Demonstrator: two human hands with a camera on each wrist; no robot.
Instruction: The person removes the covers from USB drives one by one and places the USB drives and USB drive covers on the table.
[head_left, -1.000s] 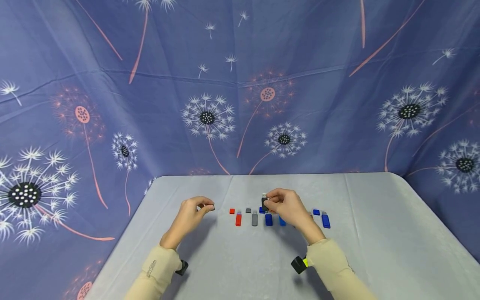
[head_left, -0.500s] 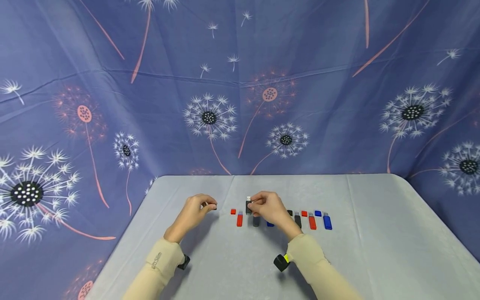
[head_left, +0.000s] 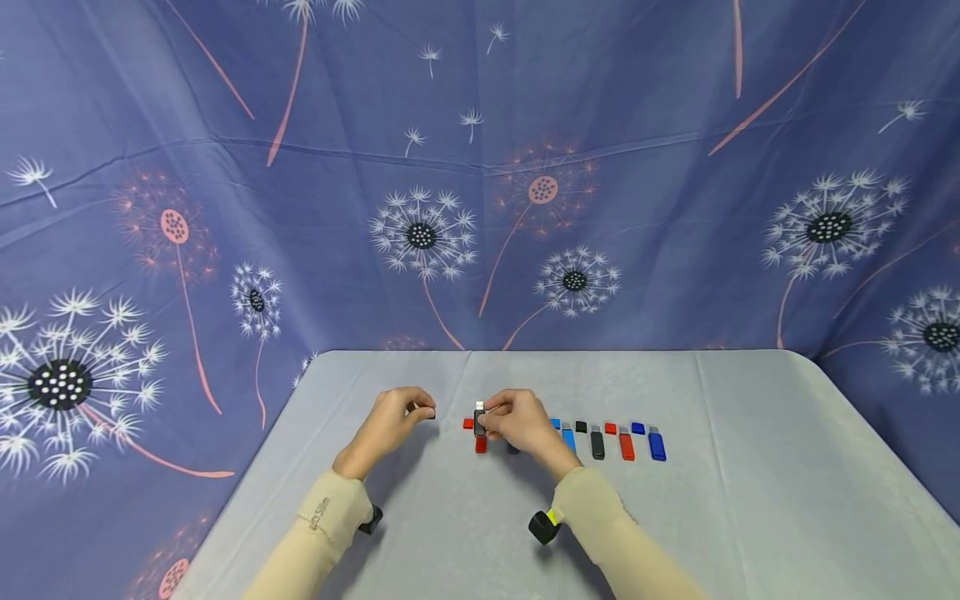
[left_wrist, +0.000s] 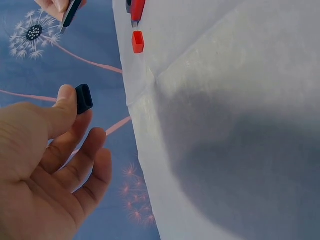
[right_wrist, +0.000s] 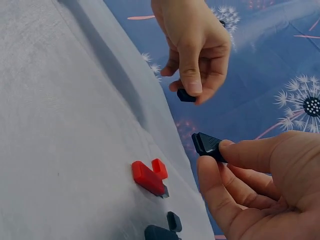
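Observation:
Between thumb and index finger my left hand (head_left: 392, 423) pinches a small black USB stick cap (left_wrist: 84, 98), its hollow end showing in the left wrist view. My right hand (head_left: 523, 422) pinches a black USB stick (head_left: 480, 421) upright, its metal plug pointing up in the head view. The stick overlaps a red USB stick (head_left: 481, 445) lying on the table, whose red cap (left_wrist: 138, 42) lies beside its plug. A gap separates the two hands, both raised over the table.
To the right lie a light blue USB stick (head_left: 568, 438), a dark one (head_left: 597, 442), another red one (head_left: 627, 444) and a dark blue one (head_left: 657, 444), each with its cap behind. A patterned blue cloth (head_left: 660, 250) hangs behind the pale table (head_left: 787, 500).
My right hand has moved left with the black USB stick, toward the left hand, uncovering the sticks on the right. The left hand stays nearly in place with its cap.

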